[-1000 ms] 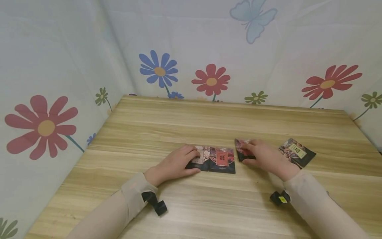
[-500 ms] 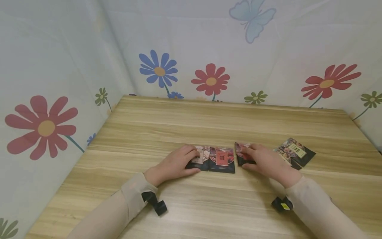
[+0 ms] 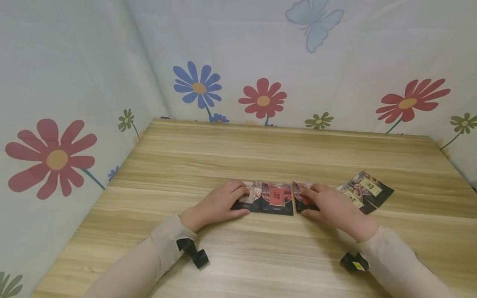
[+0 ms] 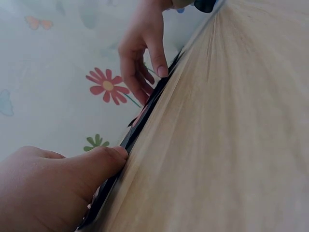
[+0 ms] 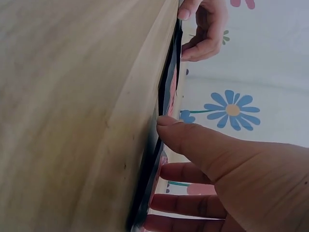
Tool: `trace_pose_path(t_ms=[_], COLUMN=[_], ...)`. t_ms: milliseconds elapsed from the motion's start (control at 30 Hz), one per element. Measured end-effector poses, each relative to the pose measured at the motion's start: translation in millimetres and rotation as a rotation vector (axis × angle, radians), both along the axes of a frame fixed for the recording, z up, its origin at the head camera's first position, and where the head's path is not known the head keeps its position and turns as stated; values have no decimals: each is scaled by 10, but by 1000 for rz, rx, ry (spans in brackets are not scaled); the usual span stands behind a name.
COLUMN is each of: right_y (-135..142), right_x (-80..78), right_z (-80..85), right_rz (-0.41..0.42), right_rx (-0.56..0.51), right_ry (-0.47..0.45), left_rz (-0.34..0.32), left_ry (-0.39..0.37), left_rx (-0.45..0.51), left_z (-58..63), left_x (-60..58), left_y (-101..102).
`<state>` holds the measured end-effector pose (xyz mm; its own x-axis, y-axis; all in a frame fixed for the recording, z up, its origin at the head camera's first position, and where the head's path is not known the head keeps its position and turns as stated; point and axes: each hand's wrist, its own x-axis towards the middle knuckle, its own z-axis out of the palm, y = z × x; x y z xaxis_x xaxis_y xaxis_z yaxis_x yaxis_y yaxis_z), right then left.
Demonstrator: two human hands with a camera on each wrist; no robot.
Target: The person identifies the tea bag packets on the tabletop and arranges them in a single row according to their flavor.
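In the head view, my left hand (image 3: 216,206) rests over a flat sachet with a white label (image 3: 253,193), fingers bent on its face and thumb at its near edge. Against that lies a dark sachet with a red label (image 3: 277,199). My right hand (image 3: 333,207) holds another red-printed sachet (image 3: 298,199) just right of it, a thin gap between the two. The right wrist view shows my right thumb (image 5: 181,133) on the near edge and fingers on the printed face. My left thumb (image 4: 108,162) presses its sachet's edge in the left wrist view.
Two sachets with yellow labels (image 3: 370,187) lie slanted on the wooden table (image 3: 231,149), right of my right hand and partly behind it. Black wrist cameras (image 3: 201,258) hang under both sleeves. A flowered curtain (image 3: 223,37) stands behind the table.
My right hand has drawn its sachet towards me, level with the row. More of the nearer yellow-labelled sachet shows now. My left hand has stayed in place.
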<state>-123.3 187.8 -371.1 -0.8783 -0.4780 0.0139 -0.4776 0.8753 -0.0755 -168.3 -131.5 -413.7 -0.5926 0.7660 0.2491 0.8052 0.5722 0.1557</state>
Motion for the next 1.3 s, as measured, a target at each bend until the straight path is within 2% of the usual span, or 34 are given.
trace_pose_path(t_ms=[567, 933, 1200, 1300], right_y=[-17, 14, 72, 148], right_x=[79, 76, 51, 53], right_z=[-27, -26, 64, 128], right_rz=[-20, -39, -36, -44], right_rx=[16, -28, -92, -85], right_ry=[12, -19, -26, -16], left_rz=[-11, -9, 10, 11], left_ry=[-5, -8, -16, -17], left_rx=[5, -1, 10, 9], left_z=[2, -22, -22, -24], left_x=[-2, -21, -19, -29], left_y=[27, 43, 21, 24])
